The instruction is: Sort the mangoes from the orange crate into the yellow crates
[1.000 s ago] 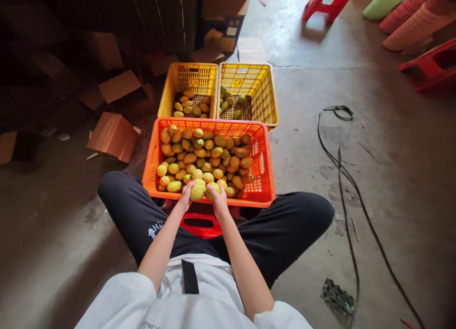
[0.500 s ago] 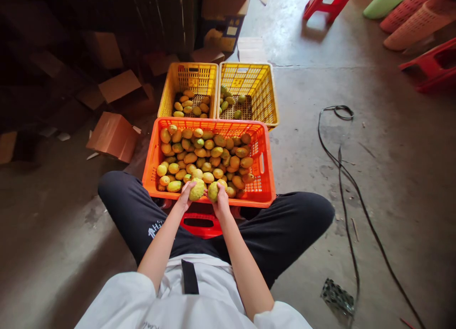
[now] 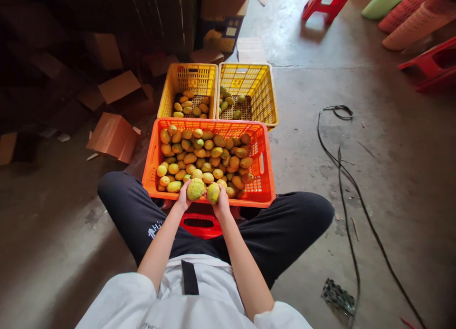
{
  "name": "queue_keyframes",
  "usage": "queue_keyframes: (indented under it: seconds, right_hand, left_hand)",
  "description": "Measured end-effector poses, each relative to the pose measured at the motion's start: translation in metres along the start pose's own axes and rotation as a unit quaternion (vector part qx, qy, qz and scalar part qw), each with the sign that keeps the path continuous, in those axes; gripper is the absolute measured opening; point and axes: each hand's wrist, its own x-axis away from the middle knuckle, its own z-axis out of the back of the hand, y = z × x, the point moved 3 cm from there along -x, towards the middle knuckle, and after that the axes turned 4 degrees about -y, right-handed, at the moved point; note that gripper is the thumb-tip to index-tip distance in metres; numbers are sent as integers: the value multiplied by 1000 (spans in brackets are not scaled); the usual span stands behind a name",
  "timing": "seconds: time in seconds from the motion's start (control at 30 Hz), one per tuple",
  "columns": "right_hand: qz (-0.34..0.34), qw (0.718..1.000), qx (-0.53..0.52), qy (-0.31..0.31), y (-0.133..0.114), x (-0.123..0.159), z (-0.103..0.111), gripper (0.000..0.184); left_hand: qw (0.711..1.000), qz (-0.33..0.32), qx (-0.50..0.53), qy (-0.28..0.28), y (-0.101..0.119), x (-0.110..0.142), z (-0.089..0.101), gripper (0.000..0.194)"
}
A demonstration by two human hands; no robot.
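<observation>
My left hand [image 3: 184, 198] is closed round a bumpy yellow-green citrus fruit [image 3: 195, 189]. A smoother, rounder yellow-green citrus fruit [image 3: 213, 193] is gripped in my right hand [image 3: 223, 201]. Both hands are side by side above the near rim of an orange plastic crate [image 3: 269, 177], and the two fruits are almost touching. Many yellow, orange-brown and greenish oval fruits [image 3: 215, 152] lie in that crate. Behind it stand two yellow crates: the left one [image 3: 167, 89] has several yellowish fruits, the right one [image 3: 269, 96] a few greener ones.
A red plastic stool [image 3: 202, 227] is under the orange crate, between my knees. Cardboard boxes [image 3: 114, 136] lie to the left. A black cable [image 3: 351, 177] runs over the concrete floor at right, with red stools [image 3: 329, 5] and a pink basket [image 3: 418, 24] farther back.
Both fruits have turned slightly in my hands, so more of their faces shows upward. The crates and the other fruits are where they were.
</observation>
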Motion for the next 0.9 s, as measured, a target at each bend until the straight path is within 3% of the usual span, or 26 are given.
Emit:
queue_keyframes:
  seconds: [0.13, 0.37, 0.6, 0.9]
  right_hand:
    - [0, 1000, -8, 29, 3, -2, 4, 54]
    - [100, 990, 59, 85, 5, -2, 5, 72]
    - [108, 990, 69, 65, 2, 2, 1, 68]
    - [47, 997, 59, 24, 0, 6, -2, 47]
  left_hand:
    - [1000, -4, 6, 21, -1, 3, -4, 38]
    - [1000, 10, 7, 26, 0, 8, -4, 47]
    - [999, -34, -32, 8, 1, 12, -6, 65]
    - [995, -71, -58, 27, -5, 6, 1, 48]
